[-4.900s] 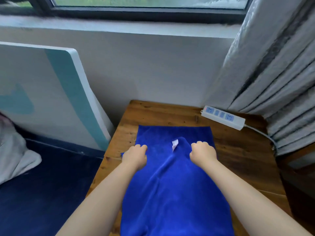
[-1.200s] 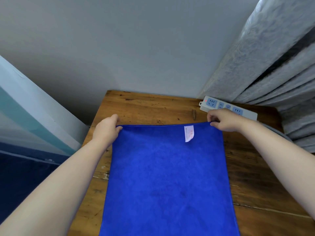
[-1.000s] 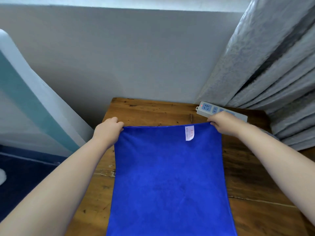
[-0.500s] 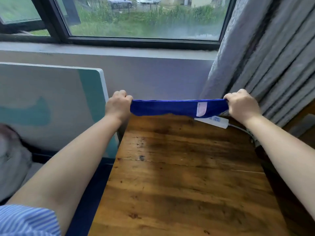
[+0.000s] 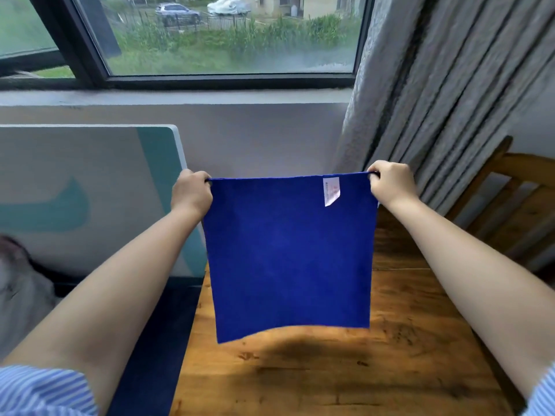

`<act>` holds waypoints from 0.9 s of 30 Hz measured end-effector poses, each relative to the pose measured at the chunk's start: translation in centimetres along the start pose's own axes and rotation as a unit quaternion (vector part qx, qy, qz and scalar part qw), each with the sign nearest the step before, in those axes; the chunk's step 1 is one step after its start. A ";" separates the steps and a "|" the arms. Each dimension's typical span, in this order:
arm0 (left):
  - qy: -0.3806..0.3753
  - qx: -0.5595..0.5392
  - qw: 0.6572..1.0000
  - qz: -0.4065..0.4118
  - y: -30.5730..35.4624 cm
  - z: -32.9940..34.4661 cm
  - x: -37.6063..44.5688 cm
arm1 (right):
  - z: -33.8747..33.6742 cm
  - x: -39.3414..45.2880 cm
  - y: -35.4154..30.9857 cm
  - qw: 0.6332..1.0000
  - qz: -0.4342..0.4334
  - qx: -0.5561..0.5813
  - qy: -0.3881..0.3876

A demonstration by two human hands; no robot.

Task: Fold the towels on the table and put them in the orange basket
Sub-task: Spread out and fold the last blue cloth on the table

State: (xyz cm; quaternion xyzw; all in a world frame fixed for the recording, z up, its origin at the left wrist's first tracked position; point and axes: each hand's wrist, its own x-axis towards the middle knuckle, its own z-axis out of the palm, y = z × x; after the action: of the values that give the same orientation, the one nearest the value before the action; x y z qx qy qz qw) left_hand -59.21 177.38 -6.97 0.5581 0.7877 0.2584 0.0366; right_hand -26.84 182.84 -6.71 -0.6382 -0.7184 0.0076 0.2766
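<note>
**Blue towel held up by its top corners above the bench**

From the head camera, the only view there is: the person stands at the wooden bench (image 5: 330, 376) with both arms stretched forward. The left hand (image 5: 192, 193) has its fingers curled tight round the top left corner of the blue towel (image 5: 288, 259), and the right hand (image 5: 390, 187) pinches the top right corner the same way. Neither hand has anything else in it.

The towel hangs straight down between the two hands like a flat sheet, its top edge pulled taut and level, its long axis running vertically. A small white label (image 5: 331, 190) dangles near the top edge, closer to the right hand. The bottom edge hangs free, clear of the wood, throwing a dark shadow on the bench below it; the lower left corner droops a little lower than the right.

Both hands are equally placed, one at each end of the top edge, so the next fold looks like a two-handed one. I would guess the towel gets lowered so the free edge meets the bench first.

Behind are a window (image 5: 228, 37), a grey curtain (image 5: 435, 85) on the right, and a white and teal board (image 5: 90, 190) leaning at the left. The orange basket is nowhere in sight.
</note>
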 end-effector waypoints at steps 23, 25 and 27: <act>-0.445 0.130 0.885 0.051 -5.3 4.8 -7.1 | 4.3 -9.5 4.6 0.933 0.106 0.040 -0.342; -0.545 0.131 0.828 -0.004 -5.8 5.8 -8.7 | 5.0 -11.9 5.2 0.884 0.136 0.052 -0.445; -0.604 0.166 0.780 -0.016 -6.1 7.0 -10.3 | 5.6 -14.1 5.5 0.835 0.176 0.039 -0.521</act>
State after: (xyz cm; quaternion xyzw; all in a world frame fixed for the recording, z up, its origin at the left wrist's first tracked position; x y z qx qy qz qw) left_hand -58.23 169.22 -18.11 0.5847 0.6438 -0.2667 0.4154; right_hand -23.63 172.80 -18.94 -0.6443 -0.6309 0.4155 -0.1194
